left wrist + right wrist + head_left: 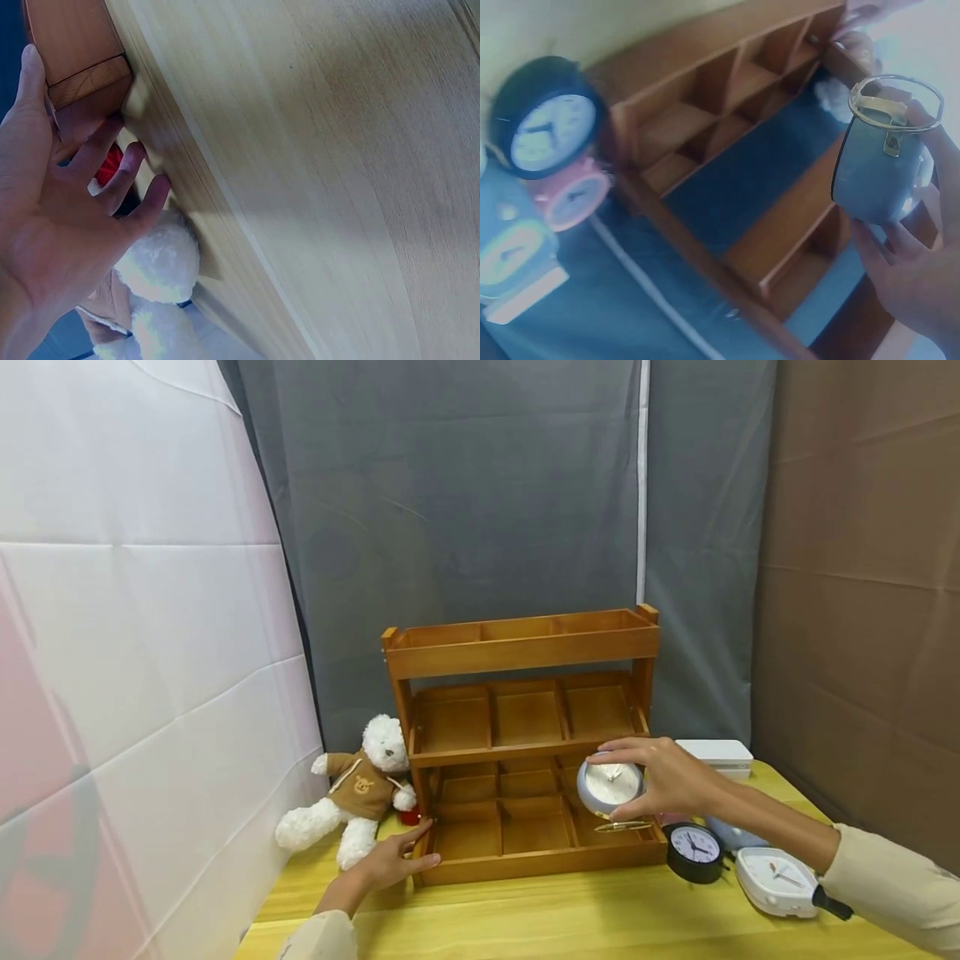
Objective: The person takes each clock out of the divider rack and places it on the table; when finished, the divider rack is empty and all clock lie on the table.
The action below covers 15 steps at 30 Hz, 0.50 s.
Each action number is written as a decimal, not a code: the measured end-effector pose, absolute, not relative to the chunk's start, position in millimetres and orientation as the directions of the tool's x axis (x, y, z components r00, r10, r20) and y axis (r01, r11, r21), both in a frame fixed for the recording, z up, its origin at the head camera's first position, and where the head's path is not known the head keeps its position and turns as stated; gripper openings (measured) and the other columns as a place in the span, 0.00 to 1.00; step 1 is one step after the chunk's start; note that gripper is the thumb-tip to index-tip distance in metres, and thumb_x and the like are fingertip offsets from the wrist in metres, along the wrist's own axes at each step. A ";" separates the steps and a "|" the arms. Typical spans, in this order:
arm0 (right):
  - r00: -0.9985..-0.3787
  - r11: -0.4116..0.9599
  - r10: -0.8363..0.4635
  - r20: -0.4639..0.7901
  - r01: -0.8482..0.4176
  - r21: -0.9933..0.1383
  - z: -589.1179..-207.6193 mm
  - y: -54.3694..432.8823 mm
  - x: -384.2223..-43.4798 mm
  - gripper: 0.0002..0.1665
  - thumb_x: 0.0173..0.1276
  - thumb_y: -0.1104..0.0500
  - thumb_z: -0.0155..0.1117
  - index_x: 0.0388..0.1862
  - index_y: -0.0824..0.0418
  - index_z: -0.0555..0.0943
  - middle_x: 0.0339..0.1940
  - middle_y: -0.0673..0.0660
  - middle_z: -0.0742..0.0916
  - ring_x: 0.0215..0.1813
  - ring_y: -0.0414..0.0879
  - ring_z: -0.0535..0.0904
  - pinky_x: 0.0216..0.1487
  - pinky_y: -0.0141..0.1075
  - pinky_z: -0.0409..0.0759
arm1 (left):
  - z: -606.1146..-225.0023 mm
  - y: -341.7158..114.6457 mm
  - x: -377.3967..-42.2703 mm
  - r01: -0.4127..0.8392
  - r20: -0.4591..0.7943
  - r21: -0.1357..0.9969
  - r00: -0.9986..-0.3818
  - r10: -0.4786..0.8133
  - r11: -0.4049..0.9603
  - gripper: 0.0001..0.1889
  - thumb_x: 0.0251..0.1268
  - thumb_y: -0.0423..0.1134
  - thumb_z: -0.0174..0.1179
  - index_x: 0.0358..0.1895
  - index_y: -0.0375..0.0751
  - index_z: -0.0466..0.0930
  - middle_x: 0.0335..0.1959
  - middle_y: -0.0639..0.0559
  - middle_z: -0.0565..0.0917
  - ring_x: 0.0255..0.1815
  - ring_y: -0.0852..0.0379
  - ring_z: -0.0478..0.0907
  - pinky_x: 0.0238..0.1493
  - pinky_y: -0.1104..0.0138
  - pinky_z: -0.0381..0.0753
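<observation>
My right hand [667, 772] holds a small pale-blue clock [611, 785] with a white dial, thumb below and fingers above. A gold wire ring [896, 103] is fixed to the blue body of this clock. Behind it stands a brown wooden tiered shelf [517, 864] divided into compartments; the clock is in front of its lower right part. At the shelf's lower left corner, my left hand [386, 862] touches the wood with thumb and index finger. In the left wrist view the other fingers [154, 199] are spread and fairly straight beside the corner.
A white teddy bear [363, 789] in a brown hoodie leans at the shelf's left, near a small red object [409, 817]. Right of the shelf are a black clock [693, 852], a white clock [776, 881], a pink clock [574, 196] and a white box [716, 756].
</observation>
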State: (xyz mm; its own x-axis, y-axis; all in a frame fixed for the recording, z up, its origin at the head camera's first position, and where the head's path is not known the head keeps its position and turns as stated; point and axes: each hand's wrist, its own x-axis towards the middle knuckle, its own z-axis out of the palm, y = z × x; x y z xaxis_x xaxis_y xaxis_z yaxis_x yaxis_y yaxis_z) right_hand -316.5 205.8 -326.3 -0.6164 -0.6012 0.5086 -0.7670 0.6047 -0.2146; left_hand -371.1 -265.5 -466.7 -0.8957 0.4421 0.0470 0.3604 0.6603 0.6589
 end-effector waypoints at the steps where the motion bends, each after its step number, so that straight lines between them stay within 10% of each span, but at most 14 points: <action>1: -0.626 0.615 -0.602 0.496 -0.759 -0.212 -329.0 209.8 -314.9 0.43 0.50 0.42 0.87 0.66 0.50 0.84 0.65 0.61 0.85 0.60 0.59 0.85 0.49 0.45 0.88 | -466.5 -265.8 -370.9 0.364 0.049 0.660 -0.894 0.445 0.657 0.41 0.73 0.49 0.66 0.80 0.31 0.60 0.72 0.21 0.67 0.65 0.20 0.73 0.64 0.36 0.74; 15: -0.635 0.652 -0.614 0.469 -0.743 -0.153 -374.6 259.4 -289.8 0.41 0.51 0.35 0.83 0.63 0.47 0.86 0.61 0.50 0.87 0.60 0.52 0.84 0.50 0.42 0.87 | -464.0 -264.2 -368.7 0.350 0.039 0.659 -0.900 0.434 0.666 0.41 0.73 0.50 0.67 0.80 0.33 0.61 0.72 0.21 0.67 0.65 0.21 0.73 0.64 0.35 0.73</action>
State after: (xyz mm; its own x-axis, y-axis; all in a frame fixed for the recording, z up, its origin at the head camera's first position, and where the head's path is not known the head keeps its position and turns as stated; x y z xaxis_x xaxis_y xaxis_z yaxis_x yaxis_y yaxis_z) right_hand -289.8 259.4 -374.6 -0.6352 -0.6135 0.4691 -0.7427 0.6519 -0.1531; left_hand -368.7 -264.2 -464.0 -0.8999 0.4345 0.0389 0.3499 0.6658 0.6590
